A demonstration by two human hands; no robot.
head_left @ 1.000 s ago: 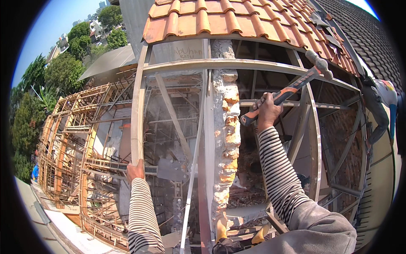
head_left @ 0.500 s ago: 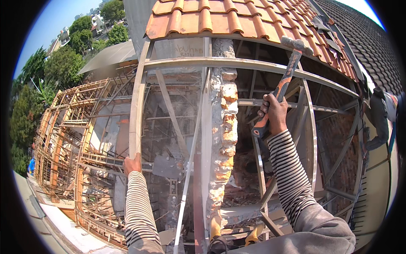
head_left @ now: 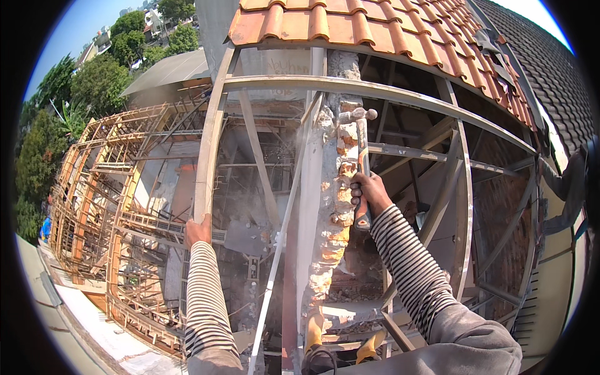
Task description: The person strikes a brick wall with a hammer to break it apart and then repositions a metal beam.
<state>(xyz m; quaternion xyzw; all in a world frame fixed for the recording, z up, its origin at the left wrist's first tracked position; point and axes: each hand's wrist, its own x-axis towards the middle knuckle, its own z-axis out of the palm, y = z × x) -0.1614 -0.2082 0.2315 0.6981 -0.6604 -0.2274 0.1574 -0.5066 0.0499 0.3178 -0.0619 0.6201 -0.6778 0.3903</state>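
Note:
My right hand [head_left: 369, 195] is wrapped round the orange and black handle of a hammer [head_left: 362, 144]. The hammer's grey metal head lies against the top of a broken brick wall [head_left: 334, 231], whose orange brick shows through rough plaster. My left hand [head_left: 198, 230] grips the lower end of a metal roof beam [head_left: 208, 156] to the left of the wall. Both forearms wear striped sleeves. My yellow boots [head_left: 314, 328] are on or beside the wall's near end; what bears them is partly hidden.
Orange roof tiles [head_left: 350, 28] cover the frame ahead. A metal crossbeam [head_left: 375, 90] spans in front of me, with open drops either side of the wall. Wooden scaffolding [head_left: 119, 187] stands at left. Another person [head_left: 572, 181] is partly visible at the right edge.
The hammer has swung down and left from above the roof frame onto the wall, my right hand with it. Dust hangs left of the wall. My left hand keeps its hold.

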